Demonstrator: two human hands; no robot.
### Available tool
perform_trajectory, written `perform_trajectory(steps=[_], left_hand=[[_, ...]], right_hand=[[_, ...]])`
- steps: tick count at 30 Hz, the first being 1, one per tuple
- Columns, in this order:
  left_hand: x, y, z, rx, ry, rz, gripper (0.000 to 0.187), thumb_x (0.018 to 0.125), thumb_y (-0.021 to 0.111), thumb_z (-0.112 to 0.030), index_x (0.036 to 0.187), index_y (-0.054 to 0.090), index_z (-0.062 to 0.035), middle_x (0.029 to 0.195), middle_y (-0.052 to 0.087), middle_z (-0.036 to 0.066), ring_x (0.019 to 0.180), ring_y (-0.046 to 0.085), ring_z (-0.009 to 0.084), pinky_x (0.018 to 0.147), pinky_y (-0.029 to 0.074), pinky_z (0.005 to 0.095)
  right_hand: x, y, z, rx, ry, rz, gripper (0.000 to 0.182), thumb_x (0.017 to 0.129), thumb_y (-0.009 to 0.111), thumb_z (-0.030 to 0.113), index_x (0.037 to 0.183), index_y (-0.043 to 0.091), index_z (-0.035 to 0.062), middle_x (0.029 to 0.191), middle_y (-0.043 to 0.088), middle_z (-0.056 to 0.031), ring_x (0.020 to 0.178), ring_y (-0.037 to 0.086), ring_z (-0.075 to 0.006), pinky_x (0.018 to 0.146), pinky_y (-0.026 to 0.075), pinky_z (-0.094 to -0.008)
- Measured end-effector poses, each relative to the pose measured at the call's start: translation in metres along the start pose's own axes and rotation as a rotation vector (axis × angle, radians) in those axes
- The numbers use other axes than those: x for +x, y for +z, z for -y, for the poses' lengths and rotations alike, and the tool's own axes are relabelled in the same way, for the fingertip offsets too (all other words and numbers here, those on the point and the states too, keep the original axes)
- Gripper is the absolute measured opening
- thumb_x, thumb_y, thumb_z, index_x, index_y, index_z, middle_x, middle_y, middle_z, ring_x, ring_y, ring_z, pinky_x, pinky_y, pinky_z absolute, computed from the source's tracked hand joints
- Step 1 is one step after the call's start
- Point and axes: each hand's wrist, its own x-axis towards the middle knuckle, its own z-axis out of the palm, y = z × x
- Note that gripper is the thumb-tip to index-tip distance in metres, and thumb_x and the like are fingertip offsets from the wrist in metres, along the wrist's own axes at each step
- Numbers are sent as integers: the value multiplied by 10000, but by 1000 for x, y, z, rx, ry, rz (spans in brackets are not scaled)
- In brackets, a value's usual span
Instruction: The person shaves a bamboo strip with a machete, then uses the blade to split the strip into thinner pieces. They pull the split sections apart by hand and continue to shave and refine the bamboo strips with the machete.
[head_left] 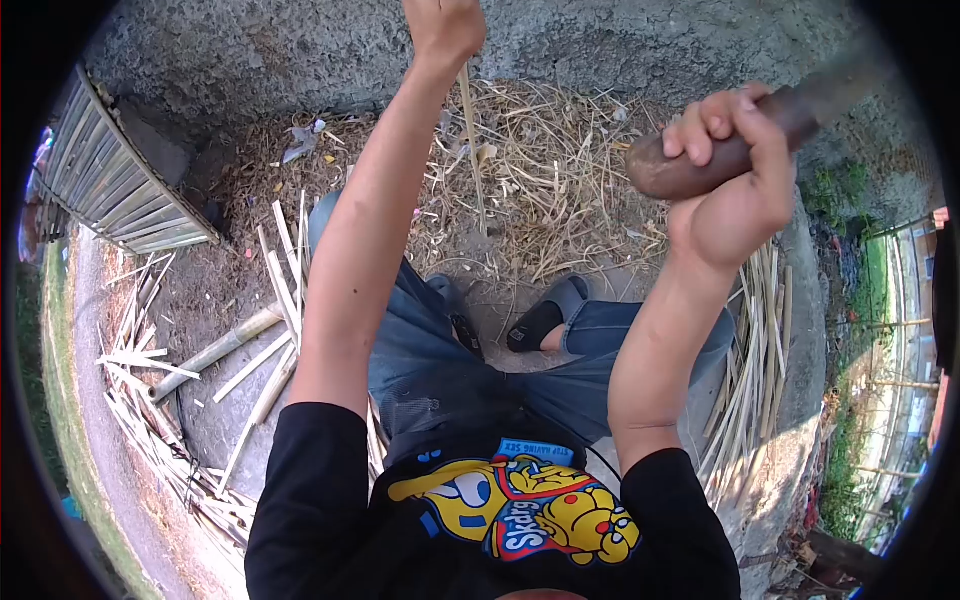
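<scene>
Right hand (750, 188): fingers wrapped round the thick wooden handle (655, 170) of a tool, raised on the right, blade end (850, 85) blurred (shape not readable, skip). Left hand (445, 28): looks clenched on a pale strip (470, 130), though the fingers run out of view at the top, so the grip is only partly seen.

Step in hand, my read: strip steadied by the left, tool lifted in the right, the two well apart. Next move seems to call for a firm strip and left fingers clear of the blade end.

Strip: thin, straight, tan, bamboo-like; runs down from the left hand toward the ground (455, 240), slightly tilted, lower tip in front of the sandals (570, 292). Can't tell if the tip touches.

Further out: dry straw litter (570, 190) along the ground's wall edge, rough wall (300, 50) behind. Loose strips lie toward the ground's left edge beside a bamboo pole (220, 350); another bundle (765, 350) toward its right edge. Slatted panel (120, 180) leans at the far-left corner.
</scene>
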Motion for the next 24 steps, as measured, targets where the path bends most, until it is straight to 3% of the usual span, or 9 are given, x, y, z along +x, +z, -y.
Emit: perform_trajectory(steps=[6,8,9,10,13,19,20,22,24], left_hand=[[0,6,-2,390,134,-124,781,1018,266,-662,588,447,-35,511,397,73,490,370,217,507,277,436],[-2,10,-7,386,159,-116,787,1025,268,-646,592,437,-11,508,378,100,493,359,238,521,269,460],[-2,13,-5,403,192,-141,778,1029,272,-634,596,439,-10,511,381,102,492,356,237,521,274,457],[-5,15,-3,417,219,-153,770,1034,276,-623,600,442,-9,513,383,105,491,353,235,522,280,455],[-1,2,-13,335,219,-180,718,1044,296,-598,594,434,-56,516,394,51,482,365,186,486,284,400],[-4,-10,3,-10,81,-52,632,1037,318,-617,633,382,-134,550,311,-55,483,302,74,450,234,299],[-7,-5,2,-16,81,-54,632,1037,318,-617,633,382,-134,550,311,-55,483,302,74,450,234,299],[-12,0,-1,-29,35,-8,627,1034,321,-622,647,390,-134,557,324,-55,491,308,72,456,237,293],[-8,5,-4,8,125,-12,636,1028,324,-634,643,387,-132,559,331,-51,495,304,74,460,235,293]], right_hand=[[-17,3,-63,134,-256,-59,128,898,554,-29,861,458,49,589,428,-25,458,433,-107,486,440,-312],[-99,-20,-165,-100,152,-112,133,900,602,41,843,483,58,575,513,-19,469,515,-116,483,448,-302],[-139,-51,-218,-611,387,-4,172,869,660,83,760,529,61,589,553,-40,461,548,-134,453,435,-313],[-176,-98,-257,-738,1033,258,102,837,654,87,830,564,39,584,535,-13,434,508,-123,403,396,-306],[-187,-112,-284,-618,1148,189,93,816,640,60,780,553,61,590,519,9,437,485,-107,415,395,-295],[-164,-124,-240,563,1522,190,94,884,576,40,898,511,106,608,356,99,429,340,-11,440,330,-230],[-164,-129,-239,557,1520,189,94,884,576,40,898,511,106,608,356,99,429,340,-11,440,330,-230],[-166,-136,-239,1139,1482,237,78,892,562,48,873,514,106,605,340,107,433,319,0,434,315,-228],[-151,-115,-216,1014,1475,215,97,875,593,44,853,514,95,607,382,79,431,362,-22,433,345,-234]])
